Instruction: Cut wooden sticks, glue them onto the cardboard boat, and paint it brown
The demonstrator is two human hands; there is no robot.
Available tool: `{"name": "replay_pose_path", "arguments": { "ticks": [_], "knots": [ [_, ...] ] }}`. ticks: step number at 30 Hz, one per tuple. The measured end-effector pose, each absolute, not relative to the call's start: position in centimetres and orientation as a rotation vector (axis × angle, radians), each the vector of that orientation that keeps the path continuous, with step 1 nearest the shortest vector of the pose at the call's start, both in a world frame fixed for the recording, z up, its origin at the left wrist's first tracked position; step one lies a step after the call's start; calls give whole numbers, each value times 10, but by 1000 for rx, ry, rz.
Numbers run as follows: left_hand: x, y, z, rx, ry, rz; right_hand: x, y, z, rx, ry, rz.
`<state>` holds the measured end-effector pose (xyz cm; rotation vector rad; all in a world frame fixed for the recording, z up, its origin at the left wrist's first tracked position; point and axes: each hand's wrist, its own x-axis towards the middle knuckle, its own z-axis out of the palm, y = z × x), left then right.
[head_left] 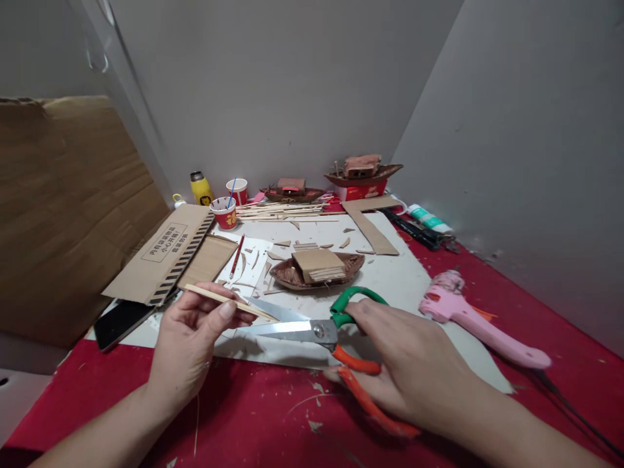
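My left hand pinches thin wooden sticks between thumb and fingers. Around the handles of a pair of scissors, one green and one orange, my right hand is closed. The scissors' blades are parted, and the right end of the sticks lies between or right beside them; I cannot tell if they touch. Just behind the scissors a brown model boat with a cardboard cabin rests on a white sheet.
A pink glue gun lies at right, its cord trailing off. Cardboard and a phone are at left. Behind are paper cups, a yellow bottle, loose sticks and two more boats. Cardboard scraps litter the sheet.
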<state>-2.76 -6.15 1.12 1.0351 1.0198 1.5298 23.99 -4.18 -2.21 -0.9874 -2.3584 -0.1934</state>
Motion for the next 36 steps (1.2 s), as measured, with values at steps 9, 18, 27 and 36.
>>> {"name": "replay_pose_path", "arguments": {
  "ticks": [9,18,27,36],
  "knots": [
    [-30,-62,9,1078,1030,1512,240,-41,-23,-980,-2341,-298],
    [-33,-65,4,1157,1075,1547,242,-40,-24,-997,-2342,-305],
    [-30,-63,6,1116,1075,1538,245,-42,-22,-966,-2332,-241],
    [-27,-60,13,975,967,1599,243,-43,-22,-980,-2315,-195]
  ]
}}
